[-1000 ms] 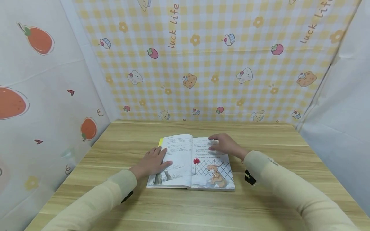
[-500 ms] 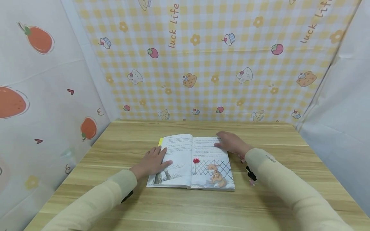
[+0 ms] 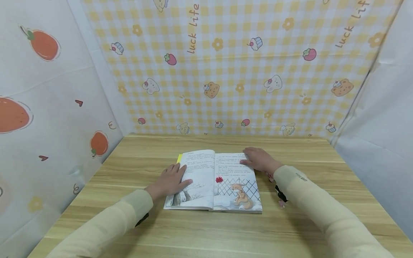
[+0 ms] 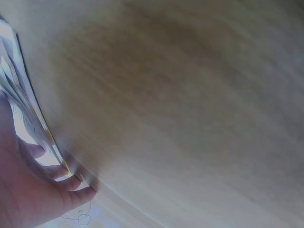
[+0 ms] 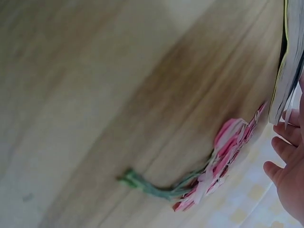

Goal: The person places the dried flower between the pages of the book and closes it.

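Note:
An open picture book lies on the wooden table, with text above and a fox drawing on its right page. My left hand rests on the left page with its fingers spread, and in the left wrist view the fingertips reach past the book's edge. At the upper outer corner of the right page is my right hand, its fingers extended. The right wrist view shows those fingers right at the page corner, where a thin page edge stands slightly apart from the stack.
On the table, right of the book, lies a pink and white petal-like bundle with a green stem; the right forearm partly hides it in the head view. A yellow checked cloth hangs behind the table, and white cloths flank both sides.
My right hand has moved a little right, from over the right page's top to its outer corner, and then stays nearly still. My left hand and the book keep their places.

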Tool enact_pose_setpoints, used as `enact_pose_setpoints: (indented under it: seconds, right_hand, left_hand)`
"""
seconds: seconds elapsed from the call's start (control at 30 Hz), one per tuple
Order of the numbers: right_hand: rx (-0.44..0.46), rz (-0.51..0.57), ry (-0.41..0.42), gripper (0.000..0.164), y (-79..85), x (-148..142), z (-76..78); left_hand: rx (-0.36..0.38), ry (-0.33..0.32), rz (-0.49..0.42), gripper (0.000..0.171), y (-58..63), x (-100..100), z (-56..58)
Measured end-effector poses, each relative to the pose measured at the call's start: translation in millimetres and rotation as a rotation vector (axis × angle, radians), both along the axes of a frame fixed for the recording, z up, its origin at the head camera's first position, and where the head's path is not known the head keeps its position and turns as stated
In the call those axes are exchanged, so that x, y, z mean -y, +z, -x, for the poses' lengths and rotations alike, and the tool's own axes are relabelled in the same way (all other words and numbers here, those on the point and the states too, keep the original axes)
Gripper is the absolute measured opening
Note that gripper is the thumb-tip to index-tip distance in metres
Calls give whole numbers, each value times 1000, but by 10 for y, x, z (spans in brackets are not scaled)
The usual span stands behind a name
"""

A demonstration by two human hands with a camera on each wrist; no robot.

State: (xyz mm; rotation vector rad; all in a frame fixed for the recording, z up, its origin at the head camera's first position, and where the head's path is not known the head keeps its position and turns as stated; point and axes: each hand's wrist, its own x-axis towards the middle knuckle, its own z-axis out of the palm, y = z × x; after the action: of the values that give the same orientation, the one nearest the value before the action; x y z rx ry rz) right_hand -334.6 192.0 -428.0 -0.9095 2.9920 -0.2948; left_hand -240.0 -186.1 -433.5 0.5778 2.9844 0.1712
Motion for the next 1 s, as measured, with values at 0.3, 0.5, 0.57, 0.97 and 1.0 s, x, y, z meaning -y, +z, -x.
enact_pose_setpoints:
  seconds: [0.3, 0.5, 0.57, 0.97, 1.0]
  right_hand:
    - [-52, 46, 14, 60, 3, -3, -14]
    - [3, 237, -61, 47, 42, 24, -66]
    - [61, 331, -102, 47, 69, 43, -94]
    - [362, 698, -240, 65, 253, 46, -260]
    - [402, 725, -249, 65, 256, 38, -271]
  left_hand:
    - [7, 5, -5, 81, -9, 12, -3]
    - [-3, 2, -3, 80, 9, 5, -7]
    - [-5, 1, -5, 80, 10, 5, -8]
    - [2, 6, 3, 82, -18, 3, -5]
    - [3, 8, 3, 81, -17, 3, -6]
